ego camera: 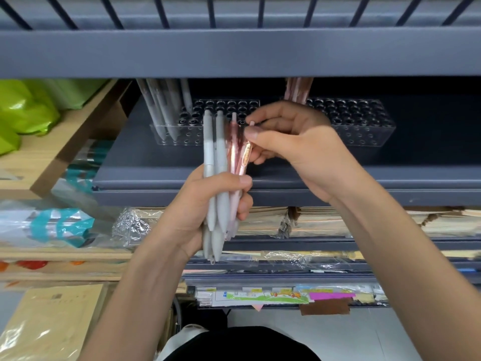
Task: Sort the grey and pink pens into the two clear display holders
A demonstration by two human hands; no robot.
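A bundle of grey and pink pens (217, 162) is gripped upright in the left hand (192, 207), near the clear holders (364, 136). One pink pen (244, 156) is pinched at its top by the right hand (299, 144). Pens are judged light, stiff and slippery, so a barrel hold is advised.

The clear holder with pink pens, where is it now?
In the head view, the clear perforated plastic holder stands on the dark grey shelf, right of centre, just behind the right hand.

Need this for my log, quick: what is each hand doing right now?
Left hand: grips the bundle of grey and pink pens.
Right hand: fingers pinch the top of one pink pen in that bundle.
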